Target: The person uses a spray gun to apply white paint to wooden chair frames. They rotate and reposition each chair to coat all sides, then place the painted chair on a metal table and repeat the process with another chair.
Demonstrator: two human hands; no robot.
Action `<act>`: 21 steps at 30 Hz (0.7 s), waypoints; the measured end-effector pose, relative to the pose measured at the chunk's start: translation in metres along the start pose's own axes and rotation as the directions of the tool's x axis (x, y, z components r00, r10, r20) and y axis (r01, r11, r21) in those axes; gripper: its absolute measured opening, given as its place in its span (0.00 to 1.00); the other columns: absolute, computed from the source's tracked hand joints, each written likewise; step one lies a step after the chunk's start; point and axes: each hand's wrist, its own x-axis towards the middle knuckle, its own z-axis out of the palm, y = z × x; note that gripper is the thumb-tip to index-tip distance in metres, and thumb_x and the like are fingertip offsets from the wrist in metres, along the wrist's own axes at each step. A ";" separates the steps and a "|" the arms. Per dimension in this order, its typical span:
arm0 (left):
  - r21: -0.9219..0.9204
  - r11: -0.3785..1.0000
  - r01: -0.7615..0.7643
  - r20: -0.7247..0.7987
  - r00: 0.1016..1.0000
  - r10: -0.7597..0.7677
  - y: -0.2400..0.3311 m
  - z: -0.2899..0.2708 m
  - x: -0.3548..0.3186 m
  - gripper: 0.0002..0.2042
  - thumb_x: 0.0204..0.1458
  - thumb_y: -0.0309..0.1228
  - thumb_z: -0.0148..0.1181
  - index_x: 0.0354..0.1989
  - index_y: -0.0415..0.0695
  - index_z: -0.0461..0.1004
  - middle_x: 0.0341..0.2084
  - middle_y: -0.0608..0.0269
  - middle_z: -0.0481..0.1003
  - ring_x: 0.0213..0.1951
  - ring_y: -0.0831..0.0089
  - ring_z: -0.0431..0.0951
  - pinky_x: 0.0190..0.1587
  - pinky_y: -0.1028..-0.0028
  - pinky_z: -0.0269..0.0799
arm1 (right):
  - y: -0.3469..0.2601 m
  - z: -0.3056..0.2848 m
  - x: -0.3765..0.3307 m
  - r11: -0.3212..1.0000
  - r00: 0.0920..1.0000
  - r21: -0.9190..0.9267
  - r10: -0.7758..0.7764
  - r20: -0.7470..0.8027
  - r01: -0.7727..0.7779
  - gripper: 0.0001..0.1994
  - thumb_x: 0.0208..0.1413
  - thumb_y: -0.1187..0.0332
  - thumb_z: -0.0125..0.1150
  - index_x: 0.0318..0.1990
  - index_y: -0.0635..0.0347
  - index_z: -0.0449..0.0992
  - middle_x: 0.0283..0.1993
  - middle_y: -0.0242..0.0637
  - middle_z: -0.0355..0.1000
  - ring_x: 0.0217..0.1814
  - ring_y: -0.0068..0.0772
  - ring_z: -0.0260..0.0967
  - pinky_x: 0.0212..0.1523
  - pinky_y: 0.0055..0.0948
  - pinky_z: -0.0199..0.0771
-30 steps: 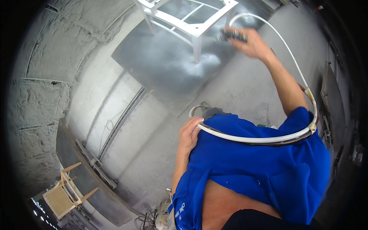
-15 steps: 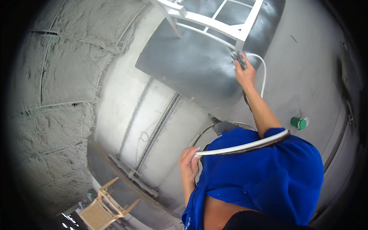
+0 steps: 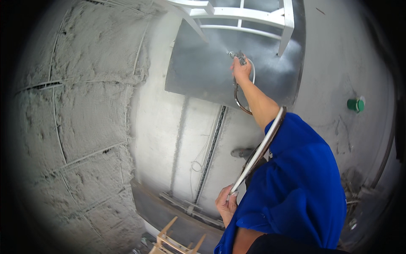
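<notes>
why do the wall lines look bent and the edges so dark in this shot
Head view: fisheye bends the wall seams toward the rim; corners vignette to black; light is flat and grey; the right hand with its spray gun is sharp, the left hand too.

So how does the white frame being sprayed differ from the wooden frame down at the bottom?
The white frame is coated white, while the wooden frame is bare, pale wood. The white frame sits at the top of the view on a grey metal platform, where the right hand aims the spray gun; the wooden frame stands apart at the bottom edge, nearer the left hand gripping the hose. Both are open, slatted frames.
</notes>
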 end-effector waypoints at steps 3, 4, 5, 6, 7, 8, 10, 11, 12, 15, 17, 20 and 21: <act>-0.010 0.999 0.051 0.076 0.996 -0.050 -0.015 -0.040 0.017 0.13 0.56 0.17 0.66 0.50 0.37 0.80 0.38 0.52 0.82 0.40 0.70 0.80 0.45 0.73 0.74 | 0.047 0.014 0.005 0.998 0.981 -0.063 -0.003 -0.192 -0.010 0.24 0.62 0.64 0.63 0.66 0.53 0.71 0.32 0.33 0.76 0.24 0.26 0.73 0.19 0.30 0.71; 0.004 0.997 0.082 0.095 0.992 -0.082 -0.020 -0.054 0.026 0.12 0.56 0.17 0.64 0.49 0.35 0.80 0.38 0.52 0.82 0.40 0.72 0.79 0.45 0.73 0.74 | 0.055 0.020 0.007 0.996 0.967 -0.093 -0.031 -0.251 0.008 0.24 0.62 0.64 0.63 0.65 0.54 0.72 0.31 0.33 0.75 0.24 0.26 0.73 0.19 0.30 0.71; 0.044 0.993 0.114 0.112 0.987 -0.118 -0.025 -0.072 0.033 0.12 0.56 0.17 0.64 0.49 0.34 0.80 0.38 0.52 0.82 0.40 0.72 0.79 0.45 0.73 0.74 | 0.063 0.023 -0.001 0.994 0.946 -0.110 -0.038 -0.322 0.002 0.23 0.62 0.65 0.64 0.64 0.55 0.72 0.31 0.34 0.74 0.24 0.26 0.73 0.19 0.29 0.70; 0.090 0.985 0.146 0.131 0.979 -0.157 -0.028 -0.092 0.044 0.12 0.56 0.17 0.63 0.48 0.34 0.80 0.37 0.52 0.82 0.39 0.72 0.79 0.44 0.73 0.74 | 0.062 0.027 -0.005 0.991 0.924 -0.077 0.076 -0.374 -0.112 0.23 0.61 0.65 0.64 0.64 0.55 0.72 0.30 0.34 0.74 0.25 0.26 0.73 0.19 0.29 0.70; 0.117 0.979 0.168 0.154 0.971 -0.185 -0.034 -0.105 0.059 0.11 0.56 0.17 0.63 0.48 0.33 0.80 0.37 0.52 0.82 0.39 0.72 0.79 0.44 0.73 0.74 | 0.059 0.032 -0.012 0.998 0.917 -0.001 0.050 -0.395 -0.055 0.23 0.61 0.65 0.64 0.63 0.55 0.72 0.30 0.34 0.73 0.25 0.26 0.73 0.18 0.28 0.70; 0.117 0.992 0.040 0.189 0.980 -0.062 -0.042 -0.112 0.073 0.11 0.55 0.17 0.62 0.47 0.32 0.80 0.37 0.52 0.82 0.38 0.71 0.80 0.44 0.73 0.74 | 0.055 0.031 -0.024 0.989 0.921 0.108 0.137 -0.363 -0.105 0.22 0.61 0.66 0.64 0.63 0.56 0.72 0.30 0.34 0.73 0.26 0.26 0.74 0.18 0.28 0.70; 0.128 0.992 0.014 0.259 0.965 -0.047 -0.049 -0.139 0.083 0.12 0.55 0.17 0.62 0.47 0.32 0.80 0.37 0.52 0.83 0.39 0.69 0.80 0.45 0.72 0.74 | 0.039 0.035 -0.051 0.958 0.931 0.256 0.208 -0.298 -0.132 0.23 0.62 0.67 0.63 0.64 0.55 0.71 0.30 0.33 0.73 0.27 0.25 0.74 0.18 0.27 0.69; 0.157 0.987 0.020 0.285 0.956 -0.065 -0.051 -0.152 0.087 0.12 0.54 0.17 0.62 0.47 0.32 0.80 0.38 0.52 0.83 0.39 0.68 0.81 0.45 0.72 0.75 | 0.031 0.040 -0.066 0.943 0.939 0.317 0.194 -0.283 -0.099 0.23 0.63 0.67 0.62 0.65 0.55 0.71 0.30 0.33 0.73 0.26 0.25 0.74 0.18 0.26 0.69; 0.137 0.990 -0.011 0.292 0.956 -0.030 -0.054 -0.160 0.092 0.12 0.55 0.17 0.61 0.48 0.33 0.80 0.38 0.52 0.83 0.40 0.68 0.82 0.47 0.72 0.75 | 0.018 0.048 -0.079 0.922 0.947 0.384 0.173 -0.269 -0.060 0.23 0.63 0.67 0.62 0.66 0.55 0.70 0.30 0.32 0.73 0.26 0.25 0.74 0.17 0.26 0.69; 0.088 0.993 -0.073 0.275 0.960 0.046 -0.061 -0.182 0.104 0.13 0.55 0.16 0.61 0.48 0.34 0.81 0.39 0.51 0.83 0.41 0.68 0.82 0.48 0.71 0.76 | -0.022 0.068 -0.112 0.913 0.946 0.362 -0.071 -0.316 0.189 0.25 0.64 0.67 0.61 0.68 0.54 0.68 0.32 0.32 0.74 0.27 0.23 0.74 0.17 0.25 0.68; 0.068 0.993 -0.095 0.289 0.955 0.071 -0.069 -0.199 0.111 0.13 0.55 0.16 0.61 0.49 0.34 0.81 0.39 0.51 0.83 0.41 0.68 0.82 0.48 0.71 0.76 | -0.054 0.086 -0.122 0.900 0.925 0.320 -0.184 -0.333 0.294 0.25 0.62 0.64 0.64 0.67 0.56 0.70 0.35 0.34 0.76 0.28 0.27 0.76 0.24 0.27 0.74; 0.021 0.992 -0.124 0.308 0.945 0.112 -0.079 -0.211 0.121 0.14 0.54 0.15 0.61 0.49 0.34 0.81 0.40 0.50 0.83 0.42 0.68 0.82 0.48 0.71 0.76 | -0.101 0.103 -0.133 0.862 0.880 0.243 -0.372 -0.296 0.446 0.26 0.61 0.64 0.66 0.66 0.59 0.72 0.37 0.37 0.79 0.29 0.29 0.78 0.29 0.28 0.78; 0.017 0.992 -0.126 0.312 0.943 0.114 -0.082 -0.214 0.124 0.14 0.54 0.15 0.62 0.49 0.33 0.81 0.40 0.50 0.83 0.42 0.68 0.83 0.48 0.71 0.76 | -0.118 0.108 -0.137 0.849 0.865 0.216 -0.423 -0.270 0.483 0.27 0.60 0.64 0.66 0.66 0.60 0.72 0.37 0.38 0.79 0.29 0.30 0.78 0.31 0.28 0.78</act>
